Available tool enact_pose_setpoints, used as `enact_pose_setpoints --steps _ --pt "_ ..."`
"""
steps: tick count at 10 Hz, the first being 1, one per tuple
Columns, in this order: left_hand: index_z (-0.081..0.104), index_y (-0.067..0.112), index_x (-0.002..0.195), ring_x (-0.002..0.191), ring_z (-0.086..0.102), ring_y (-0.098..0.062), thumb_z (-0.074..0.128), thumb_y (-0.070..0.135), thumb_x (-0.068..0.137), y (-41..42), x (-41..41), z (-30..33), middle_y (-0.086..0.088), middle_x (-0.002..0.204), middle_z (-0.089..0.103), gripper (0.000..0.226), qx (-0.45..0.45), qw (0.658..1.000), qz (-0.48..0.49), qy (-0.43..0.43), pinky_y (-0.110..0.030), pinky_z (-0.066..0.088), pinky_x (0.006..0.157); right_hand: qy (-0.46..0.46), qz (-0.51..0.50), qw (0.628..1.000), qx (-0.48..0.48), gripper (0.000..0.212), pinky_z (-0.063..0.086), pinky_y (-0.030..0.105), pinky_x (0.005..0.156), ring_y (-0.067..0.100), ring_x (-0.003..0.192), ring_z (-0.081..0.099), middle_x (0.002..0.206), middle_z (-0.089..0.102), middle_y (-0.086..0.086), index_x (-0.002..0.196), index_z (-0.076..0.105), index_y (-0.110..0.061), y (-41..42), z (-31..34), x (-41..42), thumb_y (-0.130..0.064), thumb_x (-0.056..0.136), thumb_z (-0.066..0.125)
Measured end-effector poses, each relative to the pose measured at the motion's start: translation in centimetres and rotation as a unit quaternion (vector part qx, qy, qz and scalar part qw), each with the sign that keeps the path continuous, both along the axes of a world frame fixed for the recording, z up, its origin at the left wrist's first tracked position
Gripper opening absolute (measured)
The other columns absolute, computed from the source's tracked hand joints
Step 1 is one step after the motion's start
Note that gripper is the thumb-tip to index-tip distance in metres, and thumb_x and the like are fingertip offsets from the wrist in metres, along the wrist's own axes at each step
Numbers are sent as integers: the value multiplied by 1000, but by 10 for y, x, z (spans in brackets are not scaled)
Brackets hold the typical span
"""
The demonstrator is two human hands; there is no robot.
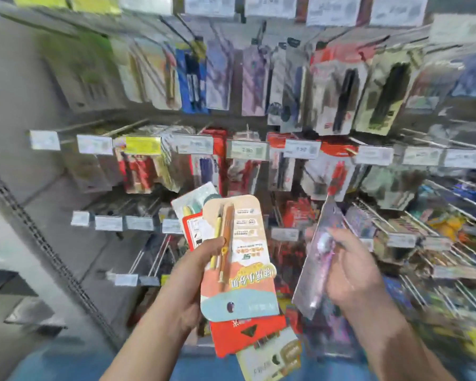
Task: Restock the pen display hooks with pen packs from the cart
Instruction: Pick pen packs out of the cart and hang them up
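While the display hooks [138,125] fill the upper frame with hanging pen packs, the left hand [188,284] at lower centre grips a fanned stack of packs [238,259], thumb across the top card. Just right, the right hand [352,270] pinches one purple pack [318,257], tilted, apart from the stack.

Bright, even store light; heavy motion blur smears the hanging packs [259,86], sharpest mid-frame, with wide-angle bending toward edges.
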State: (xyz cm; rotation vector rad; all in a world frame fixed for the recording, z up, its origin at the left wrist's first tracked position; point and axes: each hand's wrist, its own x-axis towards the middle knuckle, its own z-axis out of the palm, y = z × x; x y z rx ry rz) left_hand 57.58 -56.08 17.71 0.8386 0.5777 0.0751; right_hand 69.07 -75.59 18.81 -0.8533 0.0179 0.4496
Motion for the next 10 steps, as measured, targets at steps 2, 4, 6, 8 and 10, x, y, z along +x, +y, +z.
enact_pose_setpoints --steps 2,4,6,8,10 --pt "67 4 126 86 76 -41 66 22 84 89 -28 23 -26 116 74 46 -5 999 39 -8 -51 64 73 -124 -15 990 -59 24 57 31 64 17 68 68 85 71 6 109 68 -14 97 16 -13 0 97 53" --pt "46 -16 141 45 67 -4 39 1 108 149 -2 51 -11 47 66 38 199 978 53 38 -18 50 46 -180 -33 975 -128 23 55 38 92 18 104 74 117 76 7 124 67 -16 140 46 -6 -15 104 54" --pt "27 -24 142 148 32 -45 34 -3 107 182 18 69 -40 156 30 41 212 973 90 -15 -35 26 108 -235 -29 956 -174 21 46 53 112 24 116 70 117 76 5 122 68 -18 170 74 26 -19 102 61" --pt "34 -30 135 146 30 -52 72 10 93 186 45 113 -46 152 29 69 322 945 49 36 -21 39 105 -302 -38 940 -152 12 54 40 91 16 88 72 95 77 2 99 68 -21 199 109 69 -15 103 58" --pt "34 -27 139 148 30 -48 33 -3 106 221 61 121 -42 154 32 40 526 842 58 105 -40 24 111 -337 -55 928 -152 11 58 41 83 23 88 75 96 79 4 97 68 -21 229 152 107 -24 104 59"
